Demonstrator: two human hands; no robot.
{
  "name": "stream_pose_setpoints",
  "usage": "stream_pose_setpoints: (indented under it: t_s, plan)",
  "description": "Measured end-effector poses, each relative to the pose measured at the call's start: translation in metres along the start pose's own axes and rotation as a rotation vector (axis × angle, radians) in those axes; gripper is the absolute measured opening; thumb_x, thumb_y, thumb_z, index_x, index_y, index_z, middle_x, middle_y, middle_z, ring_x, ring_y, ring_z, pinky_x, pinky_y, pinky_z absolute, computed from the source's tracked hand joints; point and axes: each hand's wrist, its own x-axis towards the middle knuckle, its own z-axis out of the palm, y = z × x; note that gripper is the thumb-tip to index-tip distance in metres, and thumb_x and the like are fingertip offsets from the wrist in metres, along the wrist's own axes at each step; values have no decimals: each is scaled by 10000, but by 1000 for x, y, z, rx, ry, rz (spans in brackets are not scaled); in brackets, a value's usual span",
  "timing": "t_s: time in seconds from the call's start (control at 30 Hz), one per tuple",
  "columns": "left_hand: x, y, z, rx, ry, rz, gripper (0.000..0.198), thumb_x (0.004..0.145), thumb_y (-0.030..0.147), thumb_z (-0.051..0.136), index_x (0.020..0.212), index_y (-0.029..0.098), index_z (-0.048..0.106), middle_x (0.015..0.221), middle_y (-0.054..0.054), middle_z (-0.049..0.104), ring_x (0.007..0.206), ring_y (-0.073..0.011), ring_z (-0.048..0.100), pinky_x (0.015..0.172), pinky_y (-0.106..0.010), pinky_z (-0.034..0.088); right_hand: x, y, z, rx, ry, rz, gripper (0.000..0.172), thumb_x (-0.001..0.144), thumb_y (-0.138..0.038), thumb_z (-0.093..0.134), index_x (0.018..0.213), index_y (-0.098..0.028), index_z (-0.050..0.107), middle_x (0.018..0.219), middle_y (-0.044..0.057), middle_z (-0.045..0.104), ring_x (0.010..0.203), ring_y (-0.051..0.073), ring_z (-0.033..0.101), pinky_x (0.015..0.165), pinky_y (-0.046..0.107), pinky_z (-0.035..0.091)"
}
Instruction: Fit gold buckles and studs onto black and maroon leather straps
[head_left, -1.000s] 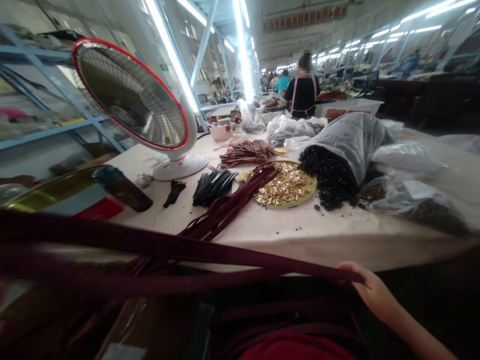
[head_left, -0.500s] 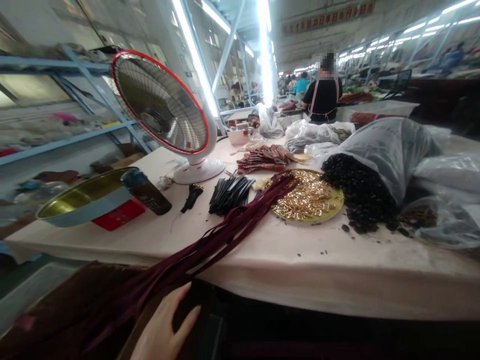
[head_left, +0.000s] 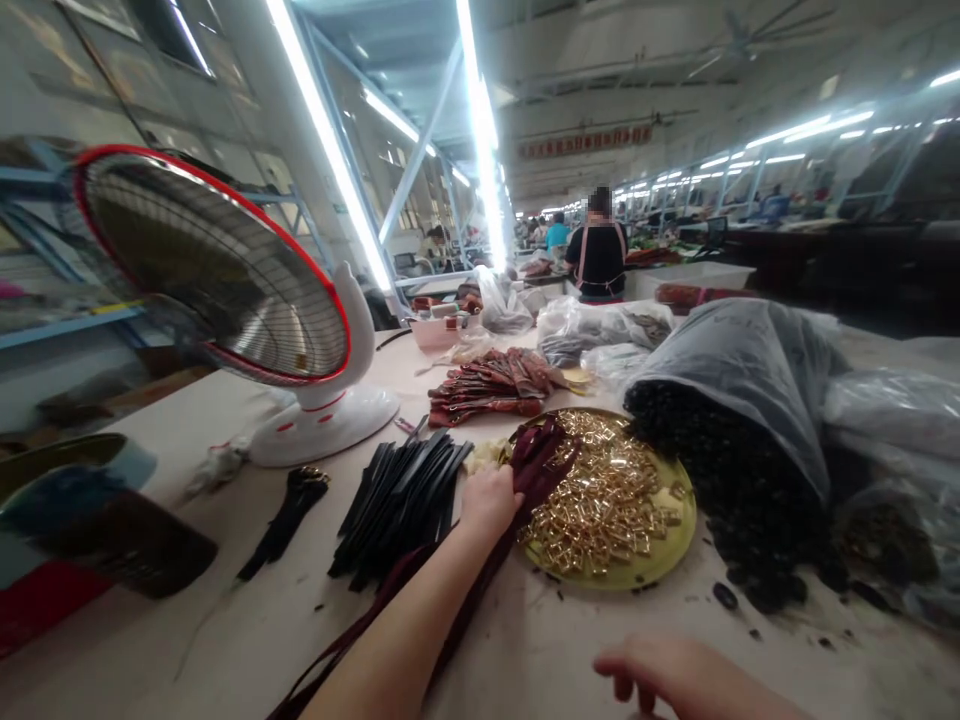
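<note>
My left hand [head_left: 489, 502] is closed around a bundle of maroon straps [head_left: 546, 462], near the ends that lie over the left side of a round yellow tray [head_left: 679, 545]. From there the straps trail down the table under my forearm. Gold metal buckles [head_left: 600, 500] are heaped on the tray. Left of my hand lies a pile of black strips [head_left: 397, 505]. My right hand [head_left: 667, 672] hovers at the bottom edge, fingers loosely bent and apart, holding nothing that I can see.
A white fan with a red rim [head_left: 341, 330] stands at the left, near a dark bottle [head_left: 112, 540]. Brown-red strips [head_left: 487, 385] lie behind the tray. At the right, black pieces [head_left: 739, 490] spill from a plastic bag [head_left: 757, 370]. A person [head_left: 598, 250] stands farther back.
My left hand has gone from below the table edge up to the straps and closed on them. My right hand has come into view. The table now appears closer.
</note>
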Motion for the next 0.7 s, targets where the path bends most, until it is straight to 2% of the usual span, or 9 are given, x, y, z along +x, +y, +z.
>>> stream_pose_setpoints:
  t_s: [0.07, 0.13, 0.23, 0.3, 0.37, 0.47, 0.53, 0.6, 0.7]
  plan:
    - [-1, 2, -4, -17, -4, -8, 113, 764, 239, 575, 773, 127, 581, 841, -70, 591, 855, -204, 544, 814, -382, 395, 28, -1, -9, 153, 34, 29, 301, 743, -263, 568, 1033, -223, 639, 920, 60, 679, 802, 204, 614, 761, 327, 475]
    - [-13, 9, -11, -58, -6, 4, 61, 752, 203, 537, 730, 152, 561, 759, -58, 578, 780, -194, 537, 756, -338, 386, 60, 3, -18, 502, 94, 145, 235, 783, -300, 551, 974, -189, 633, 932, 59, 663, 853, 190, 600, 791, 332, 462]
    - [-55, 25, -17, -137, -58, 70, 44, 751, 209, 503, 728, 194, 538, 691, -13, 565, 666, -161, 519, 647, -284, 378, 105, 7, -28, 1142, 196, 371, 252, 880, -334, 416, 887, -139, 575, 806, 54, 633, 711, 137, 604, 684, 289, 484]
    - [-90, 33, -17, -245, -148, 99, 20, 734, 225, 536, 726, 208, 543, 685, -5, 577, 640, -158, 519, 609, -276, 383, 120, 2, -32, 1320, 244, 382, 260, 921, -266, 311, 854, -144, 531, 687, 8, 578, 579, 84, 558, 586, 217, 462]
    - [-120, 39, -17, -449, -244, 67, 125, 726, 281, 579, 833, 215, 580, 799, -26, 619, 723, -181, 556, 640, -281, 417, 117, -12, -30, 1333, 257, 320, 206, 914, -215, 324, 851, -154, 510, 602, -40, 507, 476, 51, 479, 499, 161, 405]
    - [-145, 53, -28, -898, -300, -86, 403, 784, 471, 499, 1057, 182, 561, 943, -73, 631, 872, -225, 585, 757, -321, 449, 89, -47, -19, 1211, 137, 155, 110, 855, -236, 474, 807, -146, 517, 547, -59, 460, 413, 42, 392, 404, 147, 302]
    - [-153, 69, -42, -1189, -251, -176, 501, 806, 527, 440, 1102, 139, 550, 926, -98, 642, 872, -236, 599, 802, -363, 447, 65, -74, -12, 986, 14, 11, 129, 827, -259, 511, 773, -143, 522, 524, -60, 444, 407, 46, 371, 381, 156, 260]
    - [-164, 85, -60, -1320, -131, -182, 472, 799, 491, 498, 1091, 128, 571, 976, -113, 646, 915, -233, 596, 851, -364, 437, 42, -98, -7, 741, -54, -97, 84, 796, -228, 523, 821, -148, 534, 555, -57, 459, 439, 55, 391, 402, 164, 280]
    - [-189, 98, -95, -1432, 24, -132, 364, 807, 406, 544, 1043, 138, 614, 1060, -118, 639, 1015, -228, 566, 916, -335, 418, 6, -123, -3, 454, 37, -125, 192, 682, -90, 544, 863, -154, 556, 662, -34, 517, 562, 81, 454, 500, 184, 354]
